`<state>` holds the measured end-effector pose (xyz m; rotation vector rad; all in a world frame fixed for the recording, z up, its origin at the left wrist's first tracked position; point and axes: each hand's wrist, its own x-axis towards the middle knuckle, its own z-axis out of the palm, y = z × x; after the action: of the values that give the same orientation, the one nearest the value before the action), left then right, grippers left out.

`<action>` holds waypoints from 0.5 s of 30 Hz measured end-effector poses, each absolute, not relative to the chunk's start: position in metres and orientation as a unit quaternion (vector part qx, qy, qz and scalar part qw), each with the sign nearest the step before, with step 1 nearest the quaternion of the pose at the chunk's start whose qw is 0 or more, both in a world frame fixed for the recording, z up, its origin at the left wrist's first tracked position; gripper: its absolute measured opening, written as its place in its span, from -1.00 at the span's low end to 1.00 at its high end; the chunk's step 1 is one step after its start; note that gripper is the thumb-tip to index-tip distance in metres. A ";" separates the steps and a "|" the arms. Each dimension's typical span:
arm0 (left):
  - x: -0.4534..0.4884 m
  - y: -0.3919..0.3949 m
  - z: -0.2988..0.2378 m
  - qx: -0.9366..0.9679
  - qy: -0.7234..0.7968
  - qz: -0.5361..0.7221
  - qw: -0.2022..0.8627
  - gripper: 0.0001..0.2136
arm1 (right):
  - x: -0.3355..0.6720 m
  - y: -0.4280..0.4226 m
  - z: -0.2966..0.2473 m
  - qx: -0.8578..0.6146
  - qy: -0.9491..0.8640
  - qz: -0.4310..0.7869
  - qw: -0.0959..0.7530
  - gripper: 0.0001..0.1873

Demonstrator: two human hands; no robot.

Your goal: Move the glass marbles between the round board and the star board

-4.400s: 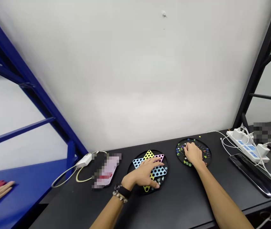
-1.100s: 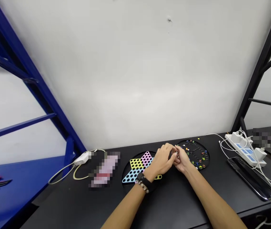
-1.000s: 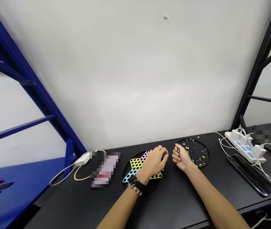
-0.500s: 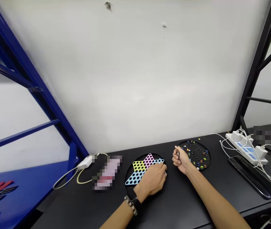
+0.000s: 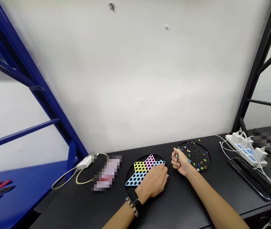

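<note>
The person is sitting at a black table (image 5: 78, 203) and working with both hands between a Chinese checkers board (image 5: 141, 167) and a round black tray (image 5: 209, 156) just to its right.

By the look of things, the filling of the board is barely begun. Every hole showing in the yellow, pink and blue star points is lying dark and empty. The loose marbles (image 5: 193, 164) are sitting scattered across the tray in many colours. Whatever lies on the board's near right part is being hidden by the hand on it.

The left hand (image 5: 154, 184) is resting palm down on that part, its fingers bent and lying close together. Whether they are covering or pinching anything I cannot tell. A watch and bead bracelet (image 5: 132, 203) are circling its wrist.

The right hand (image 5: 180, 160) is hovering at the tray's left edge, near the board. It is curled into a loose fist, and thumb and forefinger are pinching what seems to be a single marble (image 5: 176, 156), small, round and glinting.

The board is showing as a black disc with a pastel star printed on it, pierced by even rows of round holes.

Further off, a white charger (image 5: 84, 162) with its cable is lying to the left, and a power strip (image 5: 246, 149) and a dark phone (image 5: 252, 176) are lying to the right
</note>
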<state>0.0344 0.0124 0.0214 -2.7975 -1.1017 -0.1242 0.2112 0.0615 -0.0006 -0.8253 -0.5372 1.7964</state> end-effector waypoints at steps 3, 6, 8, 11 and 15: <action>0.034 0.020 0.026 -0.912 -0.397 -0.093 0.041 -0.72 | 0.211 0.060 0.001 -0.347 -0.239 0.763 0.490 -0.56; 0.043 0.027 0.040 -0.877 -0.450 -0.161 0.036 -0.72 | 0.207 0.056 0.001 -0.332 -0.274 0.798 0.421 -0.49; 0.053 0.030 0.048 -0.871 -0.456 -0.174 0.051 -0.77 | 0.202 0.053 0.000 -0.325 -0.279 0.822 0.376 -0.44; 0.067 0.031 0.051 -0.879 -0.446 -0.158 0.059 -0.82 | 0.197 0.053 -0.002 -0.338 -0.251 0.824 0.380 -0.46; 0.064 0.030 0.047 -0.873 -0.440 -0.209 0.001 -0.72 | 0.213 0.062 -0.003 -0.371 -0.294 0.729 0.494 -0.53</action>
<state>0.0639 0.0300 0.0471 -2.7421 -1.3812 -0.6570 0.2133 0.0624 -0.0026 -0.8988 -0.7136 1.7674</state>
